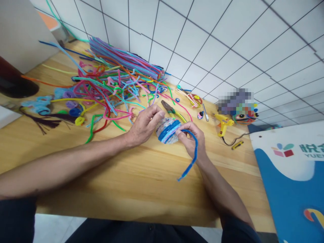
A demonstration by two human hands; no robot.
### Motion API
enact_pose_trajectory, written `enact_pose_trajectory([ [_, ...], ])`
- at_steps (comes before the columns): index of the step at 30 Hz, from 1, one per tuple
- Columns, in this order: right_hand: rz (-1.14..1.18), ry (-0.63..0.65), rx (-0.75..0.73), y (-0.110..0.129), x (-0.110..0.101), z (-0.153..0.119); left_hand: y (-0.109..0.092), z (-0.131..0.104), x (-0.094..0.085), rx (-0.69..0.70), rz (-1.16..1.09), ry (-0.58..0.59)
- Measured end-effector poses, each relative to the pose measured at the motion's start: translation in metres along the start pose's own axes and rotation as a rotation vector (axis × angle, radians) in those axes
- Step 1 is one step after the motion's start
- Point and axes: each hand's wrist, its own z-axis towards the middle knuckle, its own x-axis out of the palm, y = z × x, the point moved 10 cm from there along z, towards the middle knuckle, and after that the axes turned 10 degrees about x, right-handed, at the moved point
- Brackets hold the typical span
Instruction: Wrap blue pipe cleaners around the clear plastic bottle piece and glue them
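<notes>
Between my hands is a ball (pixel 167 131), greyish and mottled, with bands of dark blue, light blue and lilac pipe cleaner round it. My left hand (pixel 144 125) has its fingers curled and closed against the ball's upper left side. At the right side of the ball, my right hand (pixel 193 140) pinches a blue pipe cleaner (pixel 195 148) between thumb and fingers. Its loose end arches over that hand and hangs down towards the table. Just behind the ball lie pliers (pixel 169 107) with yellow-green handles, partly hidden by it.
A bundle of pipe cleaners (pixel 126 60) lies along the tiled wall (pixel 172 30), with a tangle of loose ones (pixel 101 91) before it. To the right are a yellow glue gun (pixel 222 123) with a cord, a yellow cutter (pixel 237 145) and a colourful figure (pixel 244 113). A dark cylinder (pixel 17 82) stands left.
</notes>
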Motion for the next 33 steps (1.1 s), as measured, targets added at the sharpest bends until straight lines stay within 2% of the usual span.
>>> enact_pose_trajectory([
  [3,-0.008,0.001,0.006,-0.001,0.000,0.000,-0.010,-0.001,0.008,0.102,0.050,0.093],
  [5,-0.006,0.001,0.001,0.001,0.000,0.000,-0.014,-0.005,0.019,0.157,0.066,0.216],
  [8,-0.014,0.009,-0.014,0.006,0.001,-0.001,-0.011,-0.013,0.038,0.157,0.049,0.410],
  [12,-0.025,0.024,-0.026,0.011,0.003,-0.004,-0.005,-0.019,0.050,0.138,0.025,0.516],
  [17,-0.021,0.016,-0.039,0.010,0.005,-0.006,-0.006,-0.022,0.054,0.185,0.036,0.522],
  [23,-0.038,0.012,-0.062,0.011,0.005,-0.007,-0.006,-0.026,0.052,0.183,0.035,0.473],
  [30,0.076,0.025,0.028,0.001,0.001,0.001,-0.008,-0.025,0.051,0.187,0.048,0.439],
  [33,0.070,0.008,0.015,0.001,-0.002,0.002,-0.008,-0.026,0.050,0.199,0.036,0.416],
])
